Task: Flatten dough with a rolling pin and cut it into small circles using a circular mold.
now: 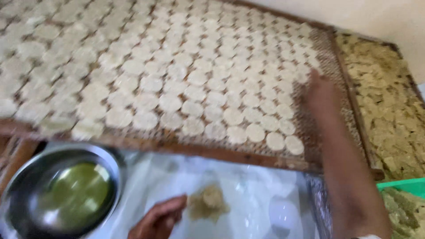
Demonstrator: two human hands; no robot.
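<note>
A large woven drying tray (330,62) with a wooden rim is covered with several rows of pale round discs (186,95). My right hand (321,93) reaches over the tray's right part, near the end of the disc rows; it is blurred and I cannot tell what its fingers hold. My left hand (157,219) rests low in front on a white plastic sheet (248,194), its fingertips touching a lump of beige dough (207,202).
A steel bowl (26,177) with greenish liquid stands at the lower left. A second tray (389,102) with yellowish pieces lies to the right. A green container edge (405,185) shows at the lower right. A pale wall runs behind.
</note>
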